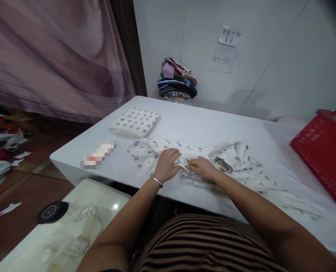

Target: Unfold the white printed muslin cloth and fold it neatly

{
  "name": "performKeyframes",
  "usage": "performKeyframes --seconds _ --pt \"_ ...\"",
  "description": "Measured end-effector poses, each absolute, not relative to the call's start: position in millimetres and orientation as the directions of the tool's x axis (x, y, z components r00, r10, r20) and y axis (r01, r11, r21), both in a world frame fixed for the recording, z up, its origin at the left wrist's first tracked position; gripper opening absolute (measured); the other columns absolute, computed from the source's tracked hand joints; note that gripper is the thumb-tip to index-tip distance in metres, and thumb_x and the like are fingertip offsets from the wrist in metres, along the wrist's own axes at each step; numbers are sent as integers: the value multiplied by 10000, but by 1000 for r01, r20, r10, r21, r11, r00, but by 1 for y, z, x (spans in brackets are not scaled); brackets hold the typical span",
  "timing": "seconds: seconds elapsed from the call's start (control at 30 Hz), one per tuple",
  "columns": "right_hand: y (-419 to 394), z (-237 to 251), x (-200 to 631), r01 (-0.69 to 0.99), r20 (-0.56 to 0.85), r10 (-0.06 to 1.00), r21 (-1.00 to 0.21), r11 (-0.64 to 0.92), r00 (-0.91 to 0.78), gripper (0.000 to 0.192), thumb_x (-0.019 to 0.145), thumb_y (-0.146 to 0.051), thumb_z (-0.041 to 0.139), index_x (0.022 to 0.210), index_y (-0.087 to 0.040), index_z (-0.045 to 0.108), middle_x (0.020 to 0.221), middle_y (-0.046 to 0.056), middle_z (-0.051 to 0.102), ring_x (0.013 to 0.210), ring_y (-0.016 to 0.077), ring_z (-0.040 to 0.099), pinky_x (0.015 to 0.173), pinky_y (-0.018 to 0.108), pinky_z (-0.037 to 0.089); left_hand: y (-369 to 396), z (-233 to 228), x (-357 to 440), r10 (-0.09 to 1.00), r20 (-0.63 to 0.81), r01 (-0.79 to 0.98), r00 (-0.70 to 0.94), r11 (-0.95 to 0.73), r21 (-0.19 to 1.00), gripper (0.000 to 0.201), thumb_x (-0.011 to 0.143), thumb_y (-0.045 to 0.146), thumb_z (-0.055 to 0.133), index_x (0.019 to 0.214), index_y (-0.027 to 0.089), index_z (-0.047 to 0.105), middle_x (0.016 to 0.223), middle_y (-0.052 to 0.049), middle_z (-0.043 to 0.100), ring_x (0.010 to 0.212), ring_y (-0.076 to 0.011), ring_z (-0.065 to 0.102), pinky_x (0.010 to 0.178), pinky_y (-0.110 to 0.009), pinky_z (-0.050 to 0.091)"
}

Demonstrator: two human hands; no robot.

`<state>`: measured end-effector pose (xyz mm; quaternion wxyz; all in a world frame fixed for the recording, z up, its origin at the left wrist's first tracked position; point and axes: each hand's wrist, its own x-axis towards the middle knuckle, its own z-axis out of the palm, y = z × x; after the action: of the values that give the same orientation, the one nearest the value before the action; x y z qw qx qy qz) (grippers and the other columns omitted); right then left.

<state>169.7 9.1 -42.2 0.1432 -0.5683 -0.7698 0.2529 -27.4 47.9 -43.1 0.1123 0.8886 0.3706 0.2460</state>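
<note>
A white cloth with small grey prints [238,156] lies crumpled along the front of the white table, trailing off to the right. Both hands are at its near middle. My left hand [168,163], with a bracelet at the wrist, is closed on a bunched part of the cloth. Just to the right, my right hand [201,167] pinches a raised fold of the same cloth. Behind and left of them sits a neatly folded white cloth with grey prints [136,121]. The fingertips are partly hidden in the fabric.
The white table [207,121] has a red plastic basket [323,151] at its right end. A stack of folded clothes [177,81] stands by the wall. A blurred-out item [99,154] lies front left. A lower white surface holds a black round object [53,211] and clear plastic [79,234].
</note>
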Motion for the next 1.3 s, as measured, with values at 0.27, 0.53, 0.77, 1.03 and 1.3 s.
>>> performKeyframes --seconds 0.27,0.53,0.77,1.03,1.3 --pt "2 -50 174 701 -55 952 -690 182 -301 375 858 -423 431 578 -180 488 532 -47 371 550 97 364 535 217 263 33 -68 -34 960 263 565 93 -269 780 184 810 361 526 904 203 537 864 -27 591 714 -138 568 686 -278 472" --pt "-2 -47 175 697 25 969 -690 195 -246 394 868 -434 405 563 -187 431 526 -39 347 541 104 345 521 229 254 -3 -76 -29 949 -145 194 279 92 977 225 752 398 572 831 188 558 528 66 483 430 -85 446 435 -216 368" --pt "-18 -19 182 794 254 962 -562 230 -99 379 907 -442 352 797 -210 631 617 -6 567 582 136 488 558 237 325 -9 -46 -33 985 -51 127 162 30 991 445 737 351 596 1129 195 452 540 83 501 510 -104 529 479 -208 418" --pt "-34 -27 170 856 269 893 -283 432 -362 331 928 -333 376 1116 -248 634 880 50 710 752 146 620 637 236 367 -6 -28 4 945 -136 -56 298 159 986 341 725 248 548 1054 179 489 576 72 514 447 -89 525 433 -205 442" --pt "-40 -26 171 847 464 756 -24 531 -461 262 928 -274 418 1057 -211 638 716 11 677 603 104 561 565 243 304 -11 -21 2 919 -218 -176 329 286 942 445 688 160 528 1129 148 473 610 73 540 532 -116 606 575 -269 537"
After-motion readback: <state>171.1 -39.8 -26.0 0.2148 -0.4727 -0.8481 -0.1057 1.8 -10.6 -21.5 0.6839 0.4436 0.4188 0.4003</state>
